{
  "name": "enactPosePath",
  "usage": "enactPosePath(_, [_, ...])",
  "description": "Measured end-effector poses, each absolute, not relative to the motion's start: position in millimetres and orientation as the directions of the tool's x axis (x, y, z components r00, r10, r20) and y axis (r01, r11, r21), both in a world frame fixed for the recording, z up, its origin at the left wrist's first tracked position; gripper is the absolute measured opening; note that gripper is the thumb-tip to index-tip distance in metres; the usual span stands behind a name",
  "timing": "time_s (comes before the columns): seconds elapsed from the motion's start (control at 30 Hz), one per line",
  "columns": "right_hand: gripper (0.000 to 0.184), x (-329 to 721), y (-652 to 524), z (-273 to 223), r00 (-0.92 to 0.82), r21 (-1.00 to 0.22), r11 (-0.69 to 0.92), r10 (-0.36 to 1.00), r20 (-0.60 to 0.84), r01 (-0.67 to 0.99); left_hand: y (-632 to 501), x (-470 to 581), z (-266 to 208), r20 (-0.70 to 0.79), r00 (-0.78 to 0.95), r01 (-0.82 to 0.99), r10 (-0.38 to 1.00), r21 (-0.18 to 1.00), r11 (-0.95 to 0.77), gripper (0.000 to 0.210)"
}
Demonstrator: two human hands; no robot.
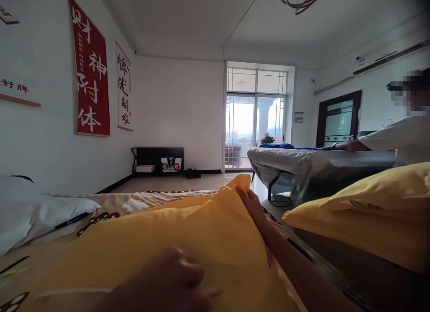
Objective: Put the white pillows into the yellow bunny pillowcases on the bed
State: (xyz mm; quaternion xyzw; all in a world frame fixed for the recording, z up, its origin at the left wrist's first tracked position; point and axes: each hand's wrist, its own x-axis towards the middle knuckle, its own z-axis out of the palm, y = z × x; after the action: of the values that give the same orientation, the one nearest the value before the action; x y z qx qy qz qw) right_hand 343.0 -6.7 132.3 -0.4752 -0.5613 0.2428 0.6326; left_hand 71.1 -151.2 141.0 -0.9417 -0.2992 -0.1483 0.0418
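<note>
A yellow pillow (151,231) fills the lower middle of the head view, lying on a bed with a patterned sheet (132,205). My right hand (249,202) is closed on its far right corner and lifts the cloth into a raised peak. Low over the near part of the pillow is my left hand (174,276), dark and smeared by motion. Its fingers look curled, but whether they hold any cloth cannot be made out. To the right, a second yellow pillow (372,202) stands raised at the bed's side.
A white pillow (43,213) lies at the left. Beyond the bed, a person (383,135) in a white top reaches over a plastic-covered table (319,162) with blue cloth on it. A low black bench (151,156) stands by the far wall, left of the glass door (240,123).
</note>
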Motion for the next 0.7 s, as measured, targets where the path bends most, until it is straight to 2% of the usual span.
enactPosePath(0.03, [0.047, 339, -14, 138, 0.195, -0.881, 0.441, 0.861, 0.47, 0.175, -144, 72, 155, 0.41, 0.714, 0.584, 0.567, 0.098, -0.806, 0.027])
enactPosePath(0.1, [0.045, 335, -30, 152, 0.081, -0.888, 0.454, 0.885, 0.459, 0.072, -118, 70, 180, 0.631, 0.488, 0.67, 0.603, 0.172, -0.722, 0.025])
enactPosePath(0.13, [0.045, 334, -39, 159, 0.052, -0.884, 0.465, 0.883, 0.467, 0.034, -101, 68, 188, 0.684, 0.389, 0.732, 0.617, 0.177, -0.658, 0.023])
enactPosePath(0.17, [0.045, 334, -48, 166, 0.053, -0.874, 0.485, 0.873, 0.485, 0.02, -85, 65, 193, 0.674, 0.336, 0.781, 0.658, 0.191, -0.594, 0.025])
enactPosePath(0.2, [0.045, 336, -57, 172, 0.082, -0.858, 0.512, 0.854, 0.514, 0.04, -69, 62, 194, 0.604, 0.324, 0.809, 0.728, 0.221, -0.544, 0.03])
enactPosePath(0.27, [0.045, 342, -69, 180, 0.167, -0.821, 0.553, 0.804, 0.57, 0.139, -45, 57, 190, 0.362, 0.382, 0.803, 0.85, 0.326, -0.499, 0.041])
enactPosePath(0.33, [0.045, 350, -73, 183, 0.245, -0.798, 0.555, 0.761, 0.601, 0.234, -35, 57, 181, 0.202, 0.467, 0.74, 0.861, 0.443, -0.506, 0.048])
enactPosePath(0.37, [0.045, 355, -71, 183, 0.28, -0.797, 0.545, 0.748, 0.602, 0.26, -34, 58, 176, 0.19, 0.499, 0.706, 0.845, 0.476, -0.524, 0.049])
enactPosePath(0.47, [0.048, 369, -55, 179, 0.366, -0.835, 0.497, 0.751, 0.55, 0.237, -40, 62, 173, 0.285, 0.526, 0.658, 0.801, 0.461, -0.596, 0.045])
enactPosePath(0.57, [0.052, 381, -38, 173, 0.385, -0.85, 0.498, 0.76, 0.524, 0.175, -52, 62, 185, 0.417, 0.421, 0.734, 0.805, 0.365, -0.573, 0.042])
enactPosePath(0.63, [0.053, 386, -35, 167, 0.311, -0.838, 0.535, 0.783, 0.538, 0.103, -61, 57, 196, 0.479, 0.332, 0.789, 0.813, 0.332, -0.517, 0.042])
enactPosePath(0.7, [0.052, 384, -39, 157, 0.159, -0.837, 0.546, 0.824, 0.544, 0.038, -69, 52, 205, 0.508, 0.26, 0.819, 0.821, 0.334, -0.466, 0.042])
